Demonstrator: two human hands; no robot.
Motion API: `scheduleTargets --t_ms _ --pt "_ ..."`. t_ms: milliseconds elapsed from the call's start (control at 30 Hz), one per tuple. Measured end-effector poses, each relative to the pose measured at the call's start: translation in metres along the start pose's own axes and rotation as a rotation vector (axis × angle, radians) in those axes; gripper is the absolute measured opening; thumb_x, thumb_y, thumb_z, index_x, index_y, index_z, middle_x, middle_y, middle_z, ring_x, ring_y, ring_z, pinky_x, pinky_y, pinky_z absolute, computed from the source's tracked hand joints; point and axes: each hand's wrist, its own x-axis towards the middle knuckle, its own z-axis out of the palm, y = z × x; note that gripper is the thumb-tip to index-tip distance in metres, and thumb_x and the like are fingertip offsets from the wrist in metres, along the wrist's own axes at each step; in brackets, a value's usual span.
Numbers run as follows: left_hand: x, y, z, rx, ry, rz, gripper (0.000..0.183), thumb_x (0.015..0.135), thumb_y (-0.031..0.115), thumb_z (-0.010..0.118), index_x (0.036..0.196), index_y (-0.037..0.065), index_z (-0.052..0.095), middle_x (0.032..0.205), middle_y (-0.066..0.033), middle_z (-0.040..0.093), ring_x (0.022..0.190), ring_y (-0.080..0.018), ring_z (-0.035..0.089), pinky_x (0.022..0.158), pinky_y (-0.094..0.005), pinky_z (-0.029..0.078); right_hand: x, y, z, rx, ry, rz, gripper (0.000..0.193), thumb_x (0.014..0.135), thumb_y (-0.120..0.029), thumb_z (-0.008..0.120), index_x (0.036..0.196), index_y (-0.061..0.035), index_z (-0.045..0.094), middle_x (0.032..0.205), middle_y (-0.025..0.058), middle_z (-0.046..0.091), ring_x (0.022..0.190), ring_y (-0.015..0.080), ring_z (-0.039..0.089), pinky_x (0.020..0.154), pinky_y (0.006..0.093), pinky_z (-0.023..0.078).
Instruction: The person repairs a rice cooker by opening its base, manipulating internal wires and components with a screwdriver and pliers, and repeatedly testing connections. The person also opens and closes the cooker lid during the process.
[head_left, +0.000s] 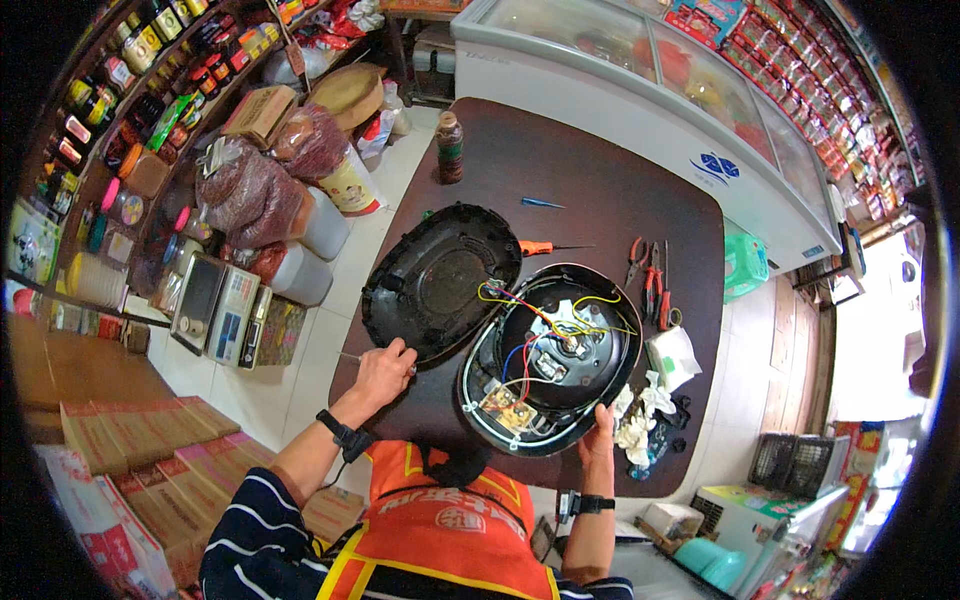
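An opened electric rice cooker (572,400) lies upside down on the dark table, its round metal inside, circuit board and coloured wires exposed. My right hand (600,428) grips its near right rim. To its left rests the black plastic bottom cover (440,275), inner face up, with wires running near its right edge. My left hand (383,374) is closed near the cover's lower edge, on what looks like a screwdriver (348,357); only its thin shaft shows, pointing left, and the handle is hidden in my fingers.
On the table (590,165) are a bottle (450,148), an orange screwdriver (540,247), a small blue tool (542,203), red-handled pliers (653,285) and crumpled tissues (640,425). A chest freezer (640,110) stands behind. Sacks (250,190), scales (212,310) and cartons (150,440) are at left.
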Motion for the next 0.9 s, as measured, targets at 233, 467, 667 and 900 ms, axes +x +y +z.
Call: scheduleTargets --t_ms 233,467,667,900 --pt "-0.009 -0.005 -0.002 0.007 -0.016 -0.03 0.018 0.081 0.009 0.081 0.09 0.008 0.065 0.094 -0.0136 0.058 0.071 -0.0358 0.071 0.063 -0.0505 0.058 0.004 -0.048 0.037 -0.241 0.059 -0.071 0.103 0.096 -0.028 0.081 0.179 -0.0118 0.023 0.166 0.0127 0.049 0.146 0.0299 0.054 0.12 0.0449 0.047" --pt "-0.006 -0.006 0.004 -0.009 -0.01 -0.115 0.016 0.084 0.009 0.08 0.087 0.006 0.064 0.09 -0.015 0.057 0.07 -0.0376 0.07 0.063 -0.0524 0.057 -0.006 -0.093 0.086 -0.557 0.249 0.002 0.115 0.093 -0.03 0.086 0.18 -0.0081 0.014 0.163 0.0176 0.052 0.138 0.0313 0.058 0.117 0.0433 0.047" --pt "-0.003 -0.007 0.012 0.043 -0.046 -0.102 0.012 0.083 0.009 0.079 0.086 0.004 0.068 0.094 -0.0168 0.064 0.075 -0.0358 0.075 0.064 -0.0489 0.06 0.011 -0.131 0.117 -0.95 0.156 -0.169 0.128 0.083 -0.035 0.094 0.177 0.0002 0.015 0.171 0.0271 0.039 0.156 0.038 0.044 0.128 0.0468 0.036" --pt "0.005 0.004 -0.002 -0.082 -0.112 -0.18 0.022 0.089 0.016 0.085 0.101 0.003 0.071 0.097 -0.0159 0.064 0.082 -0.0418 0.074 0.068 -0.0521 0.061 0.004 -0.153 0.17 -1.474 0.077 -0.341 0.141 0.07 -0.043 0.099 0.174 0.0057 0.018 0.163 0.0362 0.045 0.153 0.0471 0.046 0.128 0.0515 0.038"
